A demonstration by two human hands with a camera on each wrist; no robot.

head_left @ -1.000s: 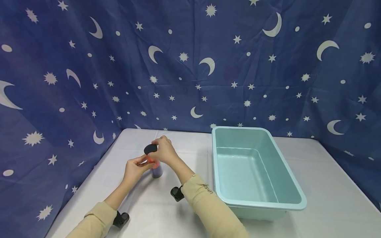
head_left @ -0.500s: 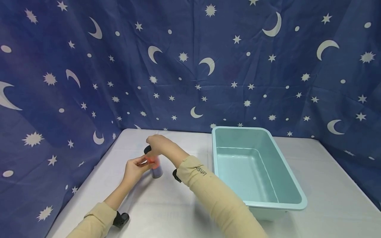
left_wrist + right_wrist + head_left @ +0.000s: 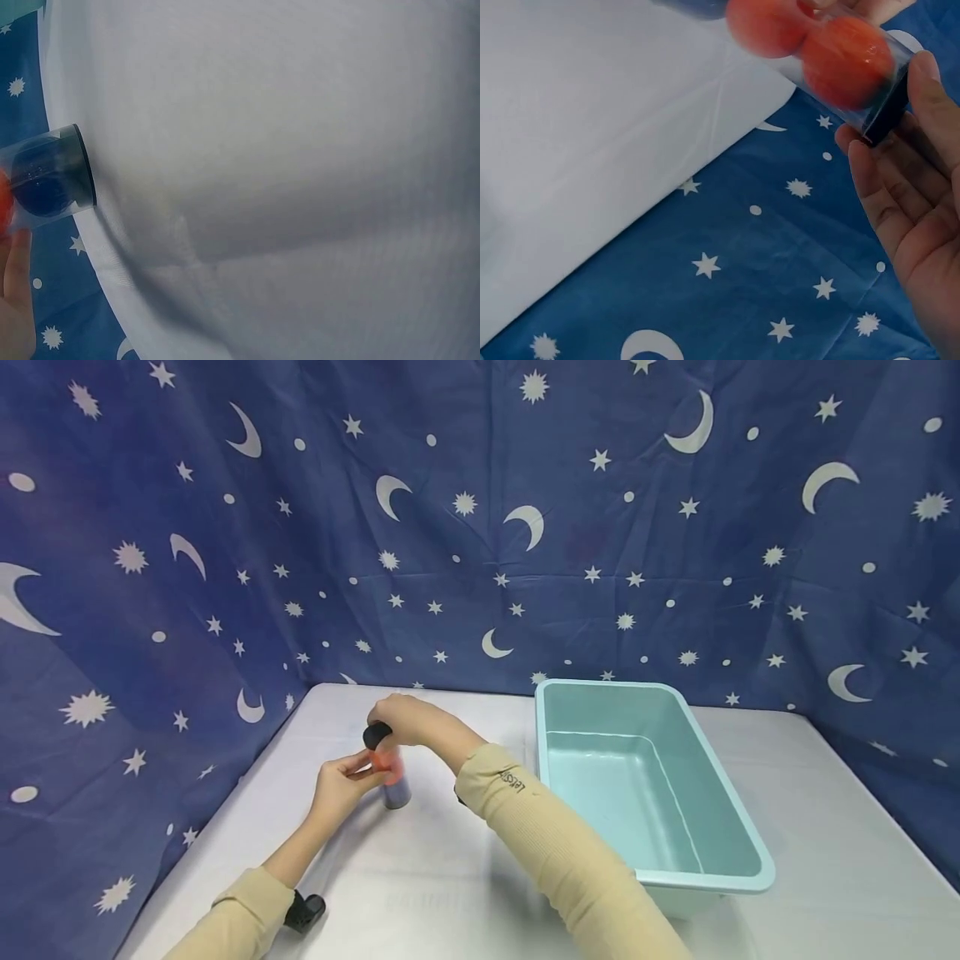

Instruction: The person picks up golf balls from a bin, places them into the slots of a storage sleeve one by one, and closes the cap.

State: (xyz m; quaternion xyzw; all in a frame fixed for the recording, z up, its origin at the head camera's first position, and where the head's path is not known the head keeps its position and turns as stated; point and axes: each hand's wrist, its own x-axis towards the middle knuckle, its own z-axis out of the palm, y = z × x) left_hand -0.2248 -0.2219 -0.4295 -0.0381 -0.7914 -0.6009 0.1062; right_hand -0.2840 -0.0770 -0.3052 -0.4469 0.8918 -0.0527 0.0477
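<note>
A clear plastic tube (image 3: 397, 791) stands slightly tilted near the left of the white table. Inside it, two orange balls (image 3: 847, 63) sit toward the capped end, with a dark blue ball (image 3: 43, 178) at the bottom. My left hand (image 3: 337, 786) grips the tube around its middle, thumb and fingers on its side. Over the top, my right hand (image 3: 411, 724) pinches the black cap (image 3: 377, 734) between thumb and fingers. The right wrist view shows the cap (image 3: 887, 112) at the tube's end, the thumb on its edge.
A light teal plastic basin (image 3: 542, 777) stands to the right of the right forearm. Blue cloth (image 3: 480, 568) with moons and stars hangs behind and at the left. A black wrist device (image 3: 304, 912) shows under the left sleeve.
My right hand has turned over the cap, its wrist and forearm swinging up and to the right. The left hand and the tube stay nearly in place.
</note>
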